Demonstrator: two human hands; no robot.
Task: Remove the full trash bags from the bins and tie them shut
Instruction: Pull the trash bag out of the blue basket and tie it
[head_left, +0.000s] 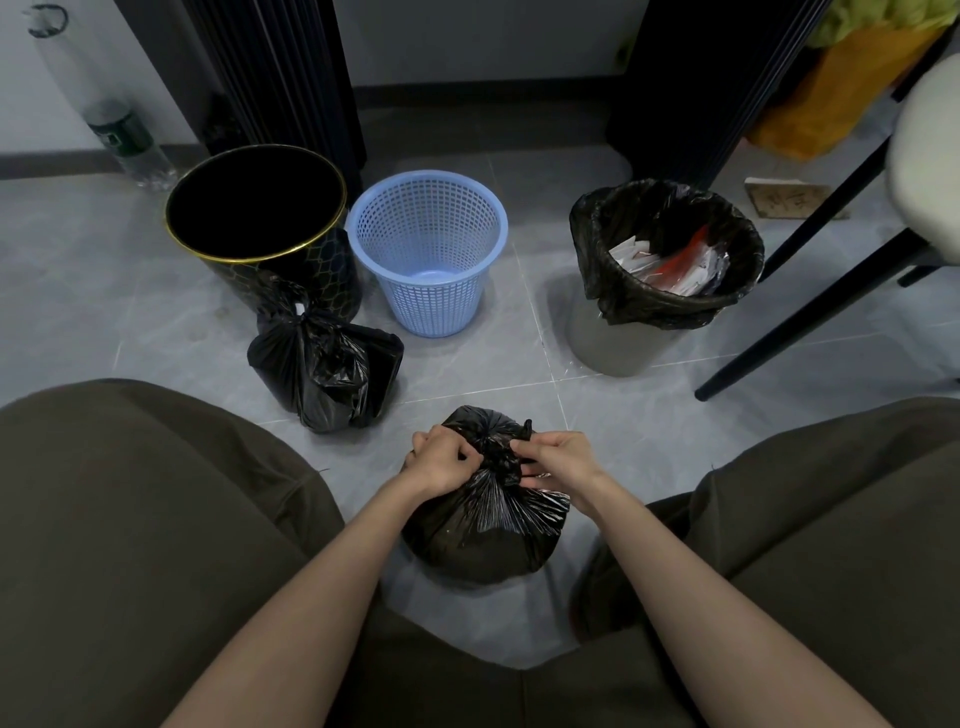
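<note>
A full black trash bag (483, 540) stands on the floor between my knees. My left hand (441, 460) and my right hand (558, 457) both pinch the gathered plastic at its neck, one on each side of the twist. A second black bag (324, 371), knotted at the top, stands on the floor in front of the black bin with a gold rim (257, 208), which holds no bag. Beside it the blue mesh basket (428, 249) also has no bag. At the right a grey bin (618, 343) has a black liner (670, 299) with paper and red scraps inside.
A black chair leg (810, 317) slants across the floor at the right, under a pale seat (924, 171). A plastic bottle (130, 140) leans against the back-left wall. Dark ribbed columns stand behind the bins. A yellow bag (831, 93) sits at the back right.
</note>
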